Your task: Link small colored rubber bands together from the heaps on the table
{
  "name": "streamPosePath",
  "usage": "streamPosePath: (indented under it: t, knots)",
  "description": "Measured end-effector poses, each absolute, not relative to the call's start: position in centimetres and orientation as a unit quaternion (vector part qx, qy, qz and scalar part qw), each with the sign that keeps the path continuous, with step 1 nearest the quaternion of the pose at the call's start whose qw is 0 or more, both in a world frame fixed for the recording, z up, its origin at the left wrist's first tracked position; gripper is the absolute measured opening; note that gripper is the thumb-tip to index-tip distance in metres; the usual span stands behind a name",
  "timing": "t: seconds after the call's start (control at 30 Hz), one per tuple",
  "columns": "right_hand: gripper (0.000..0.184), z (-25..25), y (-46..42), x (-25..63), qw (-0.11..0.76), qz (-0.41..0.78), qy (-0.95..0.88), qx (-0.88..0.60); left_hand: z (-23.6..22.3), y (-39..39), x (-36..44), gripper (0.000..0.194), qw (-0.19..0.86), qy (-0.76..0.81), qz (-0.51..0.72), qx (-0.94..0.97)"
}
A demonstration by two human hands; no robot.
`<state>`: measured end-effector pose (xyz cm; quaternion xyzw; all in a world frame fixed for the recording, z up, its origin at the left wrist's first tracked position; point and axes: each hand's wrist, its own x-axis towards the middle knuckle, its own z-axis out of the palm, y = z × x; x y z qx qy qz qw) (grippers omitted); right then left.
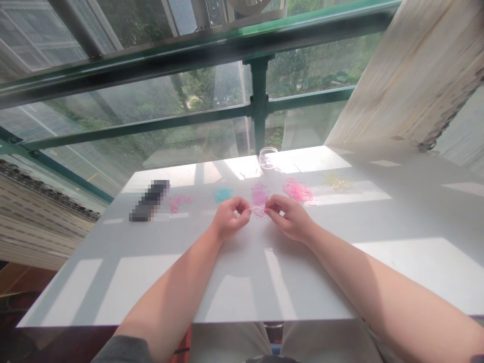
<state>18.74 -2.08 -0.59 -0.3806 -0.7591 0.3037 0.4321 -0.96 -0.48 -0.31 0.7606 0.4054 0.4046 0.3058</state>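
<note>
My left hand (231,220) is closed in a pinch above the white table, thumb and forefinger together. Facing it a short gap away, my right hand (290,218) pinches in the same way. Anything between the fingertips is too small to make out. Just behind the hands lies a purple pile of small, thin, loop-like pieces (259,192), possibly rubber bands. A teal pile (223,194) is beyond my left hand, and a bright pink pile (298,190) beyond my right. Farther out are a pink pile (178,201) at left and a yellow pile (338,182) at right.
A clear round container (268,158) stands at the far edge of the white table (159,282). On the left lies a dark, long object (149,200), blurred by pixelation. Behind the table run a green window railing (259,101) and glass, with a curtain (397,75) at right.
</note>
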Motion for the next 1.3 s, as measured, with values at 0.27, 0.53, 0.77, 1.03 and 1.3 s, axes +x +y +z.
streamPosePath:
  t: [0.27,0.53,0.77,1.03,1.3]
  knots:
    - [0.007,-0.6,-2.4,18.5,0.413,0.314,-0.766,-0.379,-0.2,-0.9,-0.6,0.015,0.304,0.371,0.396,0.783]
    - [0.007,-0.2,-2.6,18.5,0.400,0.304,-0.776,-0.380,0.2,-0.9,-0.6,0.010,0.260,0.369,0.396,0.800]
    - [0.008,-0.3,-2.4,18.5,0.401,0.305,-0.773,-0.384,0.3,-0.9,-0.8,0.009,0.238,0.362,0.406,0.805]
    - [0.006,-0.3,-2.3,18.4,0.412,0.307,-0.765,-0.387,0.7,-1.3,-0.8,0.007,0.208,0.353,0.429,0.805]
    - [0.007,-0.7,-0.9,19.4,0.487,0.317,-0.689,-0.433,0.8,-1.1,-1.6,0.011,0.173,0.420,0.486,0.747]
